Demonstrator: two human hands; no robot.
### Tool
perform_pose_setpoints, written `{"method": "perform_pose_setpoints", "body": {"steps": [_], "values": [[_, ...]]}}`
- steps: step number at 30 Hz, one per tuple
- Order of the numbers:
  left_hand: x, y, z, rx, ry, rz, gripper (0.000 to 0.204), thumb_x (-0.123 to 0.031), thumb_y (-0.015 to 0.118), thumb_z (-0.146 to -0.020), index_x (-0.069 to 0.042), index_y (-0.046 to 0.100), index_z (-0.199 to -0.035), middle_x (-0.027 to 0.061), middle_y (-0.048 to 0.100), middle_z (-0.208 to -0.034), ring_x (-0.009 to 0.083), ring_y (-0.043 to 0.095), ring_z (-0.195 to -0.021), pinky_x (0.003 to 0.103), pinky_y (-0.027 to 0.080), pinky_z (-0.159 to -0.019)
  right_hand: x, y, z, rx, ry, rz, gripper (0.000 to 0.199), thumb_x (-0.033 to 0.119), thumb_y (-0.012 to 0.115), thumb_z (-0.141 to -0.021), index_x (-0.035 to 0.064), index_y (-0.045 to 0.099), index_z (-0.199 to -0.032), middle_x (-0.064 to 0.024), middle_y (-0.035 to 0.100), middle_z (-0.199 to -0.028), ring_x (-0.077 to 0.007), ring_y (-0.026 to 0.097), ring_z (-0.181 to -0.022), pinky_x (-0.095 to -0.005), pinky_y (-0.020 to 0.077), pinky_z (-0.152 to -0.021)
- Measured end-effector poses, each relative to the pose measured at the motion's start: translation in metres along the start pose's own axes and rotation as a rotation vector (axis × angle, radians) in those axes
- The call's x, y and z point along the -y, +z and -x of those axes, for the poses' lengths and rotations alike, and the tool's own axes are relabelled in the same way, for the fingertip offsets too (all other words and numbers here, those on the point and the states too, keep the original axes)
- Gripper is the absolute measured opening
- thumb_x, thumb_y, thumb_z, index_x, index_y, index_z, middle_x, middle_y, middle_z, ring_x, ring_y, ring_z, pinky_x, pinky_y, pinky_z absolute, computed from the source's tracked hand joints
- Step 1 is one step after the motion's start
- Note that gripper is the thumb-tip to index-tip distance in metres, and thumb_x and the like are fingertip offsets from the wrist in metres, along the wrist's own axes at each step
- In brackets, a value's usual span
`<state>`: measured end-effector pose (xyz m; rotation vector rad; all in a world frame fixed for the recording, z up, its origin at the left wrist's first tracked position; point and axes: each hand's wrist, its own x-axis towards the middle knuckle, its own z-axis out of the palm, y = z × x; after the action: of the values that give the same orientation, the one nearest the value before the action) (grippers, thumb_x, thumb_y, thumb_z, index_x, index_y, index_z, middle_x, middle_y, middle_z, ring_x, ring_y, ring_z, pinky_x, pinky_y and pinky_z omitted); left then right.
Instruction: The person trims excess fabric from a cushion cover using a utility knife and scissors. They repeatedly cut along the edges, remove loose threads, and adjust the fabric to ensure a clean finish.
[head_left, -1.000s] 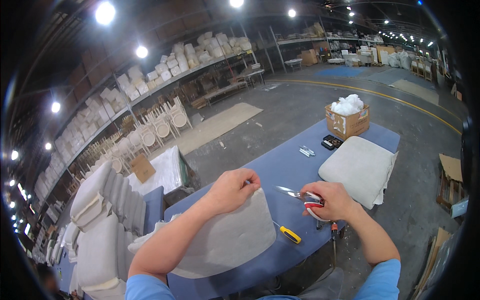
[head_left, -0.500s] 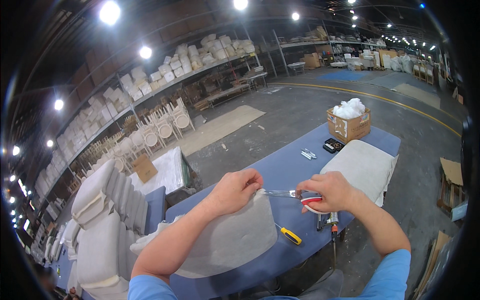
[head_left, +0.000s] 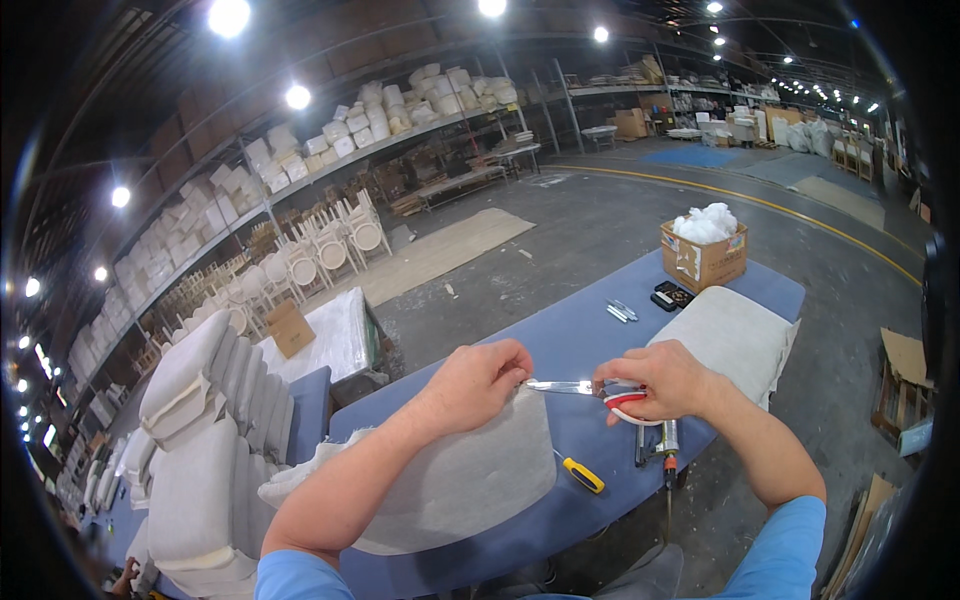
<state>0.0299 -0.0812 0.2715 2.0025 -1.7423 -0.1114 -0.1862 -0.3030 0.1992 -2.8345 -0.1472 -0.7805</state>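
My right hand (head_left: 655, 383) is closed round the red-and-white handles of a pair of scissors (head_left: 562, 387). The blades point left, and their tips reach the corner edge of a grey fabric-covered cushion (head_left: 470, 475) beside my left fingers. My left hand (head_left: 488, 380) pinches that edge of the cushion fabric. The cushion lies on the blue table, partly under my left forearm. Right of it rests a yellow-handled screwdriver (head_left: 582, 474). Below my right hand lies a staple gun (head_left: 657, 440) with a hose, partly hidden.
Another grey cushion (head_left: 722, 335) lies at the table's right. Beyond it are a black case (head_left: 670, 295), several metal strips (head_left: 621, 311) and a cardboard box (head_left: 703, 256) with white stuffing. Stacked cushions (head_left: 195, 470) stand on the left. The blue table (head_left: 580, 345) has its far edge toward the floor.
The view has shifted slightly. The scissor blades look closer together now, with the tips still at the cushion edge; both hands keep nearly the same place and hold.
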Motion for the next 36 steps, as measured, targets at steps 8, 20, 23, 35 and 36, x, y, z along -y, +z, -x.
{"method": "perform_pose_setpoints", "body": {"steps": [8, 20, 23, 35, 36], "values": [[0.0, 0.0, -0.001, 0.008, 0.001, 0.003, 0.013, -0.011, 0.061, -0.1, -0.003, 0.069, -0.108, 0.012, 0.075, -0.093, 0.0241, 0.071, -0.085, 0.036, 0.054, -0.08, -0.01, 0.01, 0.003, -0.009, -0.03, -0.069, 0.049, 0.037, 0.091, -0.077, 0.021, 0.071, -0.12, -0.0033, 0.073, -0.085, -0.0269, 0.069, -0.069, -0.0373, 0.0517, -0.06], [-0.003, 0.006, -0.002, 0.039, -0.02, 0.025, 0.02, -0.012, 0.066, -0.099, -0.003, 0.073, -0.115, 0.0129, 0.076, -0.102, 0.022, 0.072, -0.093, 0.035, 0.056, -0.084, -0.014, 0.083, 0.048, -0.255, 0.49, -0.538, 0.051, 0.034, 0.084, -0.089, 0.0113, 0.061, -0.128, -0.0045, 0.063, -0.07, -0.0172, 0.061, -0.063, -0.0332, 0.0466, -0.06], [0.0, 0.007, 0.002, 0.037, 0.03, 0.054, 0.02, -0.012, 0.07, -0.097, -0.004, 0.076, -0.114, 0.0123, 0.076, -0.102, 0.0203, 0.071, -0.089, 0.034, 0.056, -0.081, -0.004, 0.113, 0.05, -0.202, 0.636, -0.546, 0.052, 0.032, 0.084, -0.09, 0.0093, 0.058, -0.129, -0.0045, 0.063, -0.068, -0.0158, 0.061, -0.061, -0.033, 0.0467, -0.059], [-0.006, 0.014, -0.003, 0.006, -0.08, 0.035, 0.015, -0.016, 0.067, -0.1, -0.003, 0.07, -0.106, 0.0063, 0.068, -0.087, 0.0132, 0.06, -0.079, 0.031, 0.049, -0.072, 0.007, 0.086, 0.05, -0.292, 0.226, -0.293, 0.051, 0.036, 0.089, -0.083, 0.0156, 0.064, -0.123, -0.0067, 0.071, -0.088, -0.0294, 0.07, -0.075, -0.0394, 0.0534, -0.067], [-0.006, 0.014, -0.003, 0.007, -0.08, 0.049, 0.015, -0.016, 0.067, -0.1, -0.003, 0.07, -0.106, 0.006, 0.069, -0.087, 0.013, 0.06, -0.079, 0.031, 0.049, -0.073, 0.008, 0.078, 0.049, -0.327, 0.15, -0.237, 0.051, 0.038, 0.09, -0.081, 0.0169, 0.066, -0.121, -0.0068, 0.072, -0.091, -0.0317, 0.071, -0.077, -0.0409, 0.0541, -0.068]]}}
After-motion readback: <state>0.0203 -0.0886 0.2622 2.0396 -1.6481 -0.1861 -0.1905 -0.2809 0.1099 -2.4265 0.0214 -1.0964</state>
